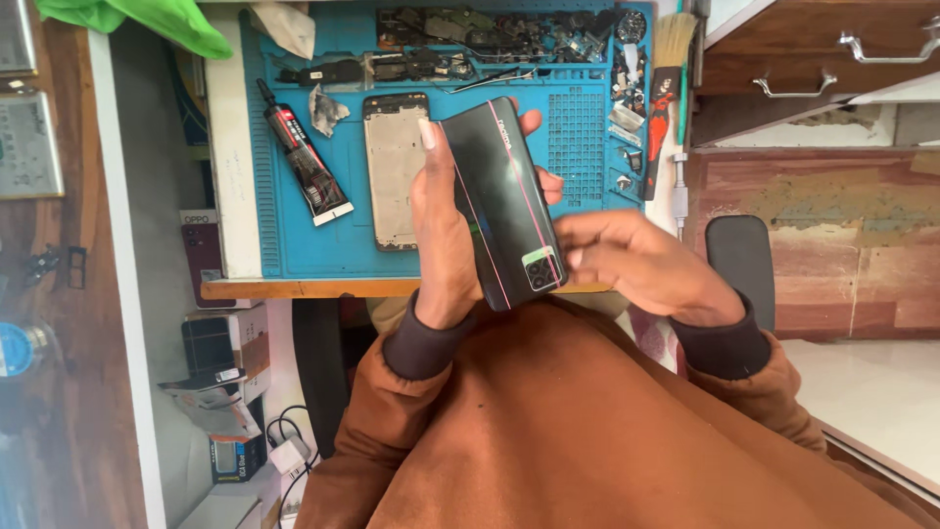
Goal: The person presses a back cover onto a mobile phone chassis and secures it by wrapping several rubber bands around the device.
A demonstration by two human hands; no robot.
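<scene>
Blue work mat, glue tube, bare phone frame, brush.

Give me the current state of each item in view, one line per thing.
Black phone: back side up, held above the mat in both hands.
Left hand: grip closed around the phone's side.
Right hand: fingertips at the camera-end corner.
Phone frame: lying flat on the blue mat, opened.
Glue tube: lying flat, capped.
Brush: lying at mat's edge.
</scene>
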